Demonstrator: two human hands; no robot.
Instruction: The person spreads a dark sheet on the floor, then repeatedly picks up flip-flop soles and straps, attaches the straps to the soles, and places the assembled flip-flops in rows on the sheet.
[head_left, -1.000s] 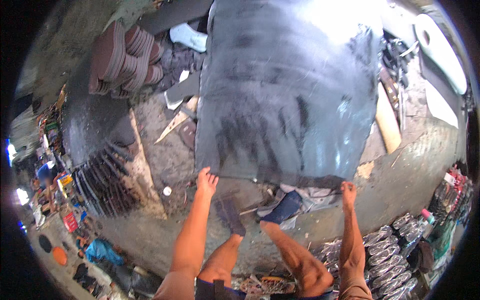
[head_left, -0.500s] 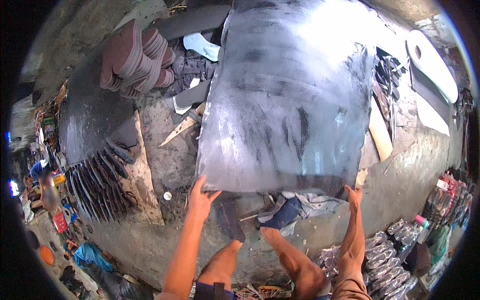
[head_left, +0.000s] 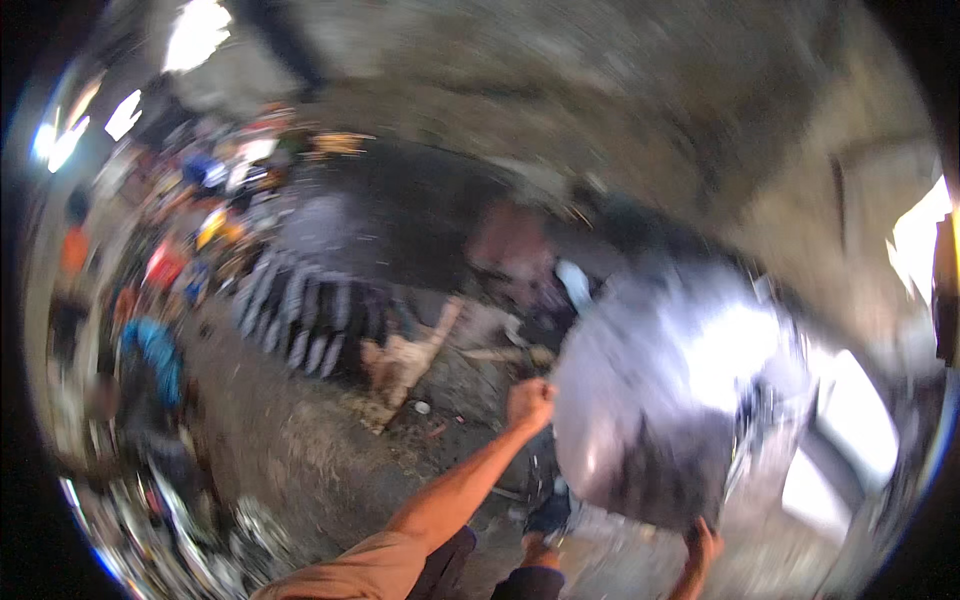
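A large, glossy dark grey sheet [head_left: 640,400] spreads out in front of me, its surface catching bright glare and its near part bulging. My left hand [head_left: 530,405] is closed at the sheet's left edge, with the fingertips hidden. At the near right corner, my right hand [head_left: 703,543] grips the sheet's edge with its fingers pointing up. Much of the picture is smeared by motion.
Left of the sheet lie a row of dark curved strips [head_left: 300,310], a torn tan piece [head_left: 405,370] and a reddish-brown stack [head_left: 510,240]. A pale blue curved piece [head_left: 574,285] touches the sheet's far side. White shapes [head_left: 855,415] lie right. People sit far left.
The view has swung left, so the sheet now appears farther right. My left hand has gone from the sheet's near left corner to higher on its left edge. The sheet now bulges.
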